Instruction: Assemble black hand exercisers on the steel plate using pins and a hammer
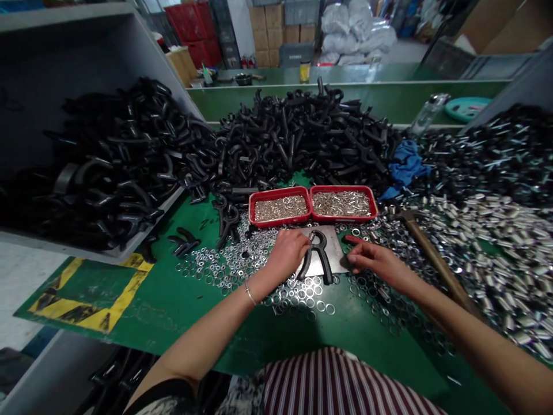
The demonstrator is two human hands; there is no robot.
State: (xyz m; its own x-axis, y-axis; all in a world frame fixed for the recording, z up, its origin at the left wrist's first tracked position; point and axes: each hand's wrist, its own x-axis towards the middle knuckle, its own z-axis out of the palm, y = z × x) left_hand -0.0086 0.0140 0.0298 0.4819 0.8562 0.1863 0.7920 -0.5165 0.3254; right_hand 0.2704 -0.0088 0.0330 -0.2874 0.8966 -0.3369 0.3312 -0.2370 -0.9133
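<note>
A black plastic spring clamp (320,249) lies on a small metal plate (339,245), its two handles pointing toward me. My left hand (287,253) is closed at the clamp's left side, with its fingertips by the upper part. Just right of the plate, my right hand (371,262) has its fingers curled in. A narrow red piece (353,238) shows along the index finger; whether the hand grips it is unclear. Small metal rings (306,294) lie around the plate. Behind it, two red trays (280,222) hold tiny metal parts.
Black clamp parts (285,132) are heaped behind the trays and in a grey bin (164,233) at left. To the right lie a hammer (436,259), a blue cloth (406,164) and piled metal sleeves (510,271). A glass bottle (430,112) stands behind.
</note>
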